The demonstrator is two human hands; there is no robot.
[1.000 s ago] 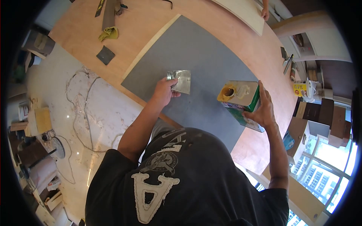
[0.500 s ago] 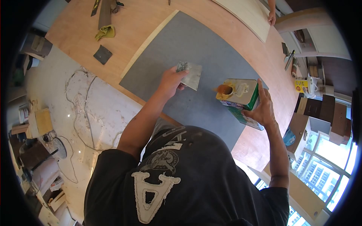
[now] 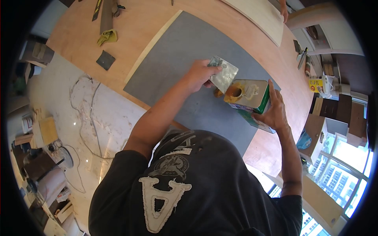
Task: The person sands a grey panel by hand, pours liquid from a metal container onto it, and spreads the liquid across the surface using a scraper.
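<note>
My left hand (image 3: pixel 201 74) grips a thin, square metal scraper (image 3: pixel 226 74), thumb on top. Its lower corner reaches the glue-smeared mouth of a rectangular metal can (image 3: pixel 256 93). My right hand (image 3: pixel 273 112) clasps the can at its green side and base, tipping it so that the top faces left and up. Yellow-brown glue coats the rim around the round opening. Beside that opening, an amber patch of glue (image 3: pixel 217 93) shows against the dark grey sheet (image 3: pixel 169 59). Part of the can's far side is hidden by my right hand.
The grey sheet lies over a pale board on a wooden worktop (image 3: pixel 134 31). A dark square pad (image 3: pixel 106 60) and a yellow-green cloth (image 3: pixel 107 37) lie left. Another person's hand (image 3: pixel 284 13) is by a pale panel (image 3: pixel 260 17). A yellow-labelled bucket (image 3: pixel 318 84) stands right.
My left hand has moved right with the scraper, bringing it to the can's mouth. The can stays about where it was; an amber patch now shows left of its opening.
</note>
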